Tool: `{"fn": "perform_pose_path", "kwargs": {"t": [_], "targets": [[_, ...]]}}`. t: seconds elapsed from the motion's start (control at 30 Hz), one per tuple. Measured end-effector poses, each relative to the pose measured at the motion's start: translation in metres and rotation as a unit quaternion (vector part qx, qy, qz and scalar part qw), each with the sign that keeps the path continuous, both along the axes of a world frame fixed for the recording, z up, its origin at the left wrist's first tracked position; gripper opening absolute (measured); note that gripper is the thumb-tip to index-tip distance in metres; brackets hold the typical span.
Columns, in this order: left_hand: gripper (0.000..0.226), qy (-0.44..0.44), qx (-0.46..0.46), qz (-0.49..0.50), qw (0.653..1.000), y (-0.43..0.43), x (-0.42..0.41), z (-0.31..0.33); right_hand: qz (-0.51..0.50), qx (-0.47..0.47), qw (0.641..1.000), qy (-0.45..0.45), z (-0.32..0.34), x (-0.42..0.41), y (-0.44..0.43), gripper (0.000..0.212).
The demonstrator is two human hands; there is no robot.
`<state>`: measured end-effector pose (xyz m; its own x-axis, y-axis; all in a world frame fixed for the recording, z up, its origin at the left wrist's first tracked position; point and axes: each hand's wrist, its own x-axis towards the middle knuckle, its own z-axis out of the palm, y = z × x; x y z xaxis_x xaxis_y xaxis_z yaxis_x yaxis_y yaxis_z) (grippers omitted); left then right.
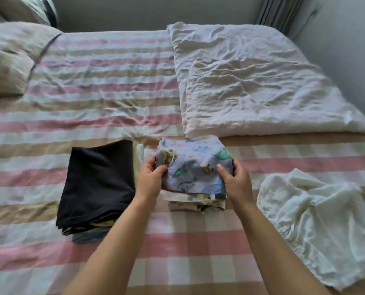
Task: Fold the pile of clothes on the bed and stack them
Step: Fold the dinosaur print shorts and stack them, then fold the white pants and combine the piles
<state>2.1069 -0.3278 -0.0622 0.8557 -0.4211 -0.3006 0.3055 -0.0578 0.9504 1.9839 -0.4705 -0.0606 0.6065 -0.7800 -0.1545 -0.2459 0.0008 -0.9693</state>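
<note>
– Forearms (117, 235) come in from the near edge. What are the hands doing?

– Both are clamped on the folded dinosaur-print garment (195, 165). The left hand (150, 177) pinches its left edge, thumb on top, and the right hand (236, 177) pinches its right edge. It sits over the small stack (196, 204) in the middle of the bed (92, 107). I cannot tell whether it is resting on the stack or just above it.

– What could go wrong?

– The stack is narrow and soft. Set down off-centre, the garment would probably overhang and tip it, perhaps towards the black-topped pile (96, 184) just beside it. Letting go of one side first could also spring the fold open. And the white garment (318, 226) at the right is still crumpled, so the task isn't finished.

– Any labels or writing?

– None I can read. I see only printed dinosaurs, and the picture is soft, so any small tag would be lost.
</note>
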Motion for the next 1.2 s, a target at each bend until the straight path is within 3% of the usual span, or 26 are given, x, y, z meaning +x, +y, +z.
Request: {"fn": "perform_pose_path", "kwargs": {"t": [0.13,0.3,0.67,0.77,0.87,0.93,1.07,1.2], "targets": [[0.032,0.034,0.004,-0.011,0.999,-0.035,0.048,-0.037,-0.001,0.015,1.000,-0.008,-0.035,0.045,-0.036,0.022],[0.032,0.080,0.093,-0.009,0.992,-0.038,0.046,-0.091,-0.005,0.050,0.995,0.088,-0.090,0.047,-0.039,0.036],[0.026,-0.026,0.112,-0.014,0.993,-0.018,0.000,-0.106,-0.091,-0.024,0.987,0.128,-0.109,0.003,-0.012,0.034],[0.048,-0.175,0.247,-0.007,0.953,-0.016,-0.010,-0.112,-0.091,-0.091,0.973,0.191,-0.122,-0.004,-0.004,0.039],[0.056,-0.364,0.345,-0.088,0.861,-0.016,-0.018,-0.117,-0.084,-0.093,0.963,0.239,-0.133,-0.009,-0.002,0.043],[0.047,-0.378,0.401,-0.161,0.819,-0.018,-0.016,-0.122,-0.076,-0.074,0.965,0.239,-0.137,-0.011,-0.003,0.046],[0.041,-0.349,0.432,-0.160,0.816,-0.027,-0.020,-0.119,-0.063,-0.062,0.973,0.215,-0.138,-0.033,-0.009,0.036],[0.028,-0.457,0.335,-0.161,0.808,-0.042,-0.070,-0.103,-0.100,-0.064,0.972,0.202,-0.135,-0.092,-0.013,0.014]]}}
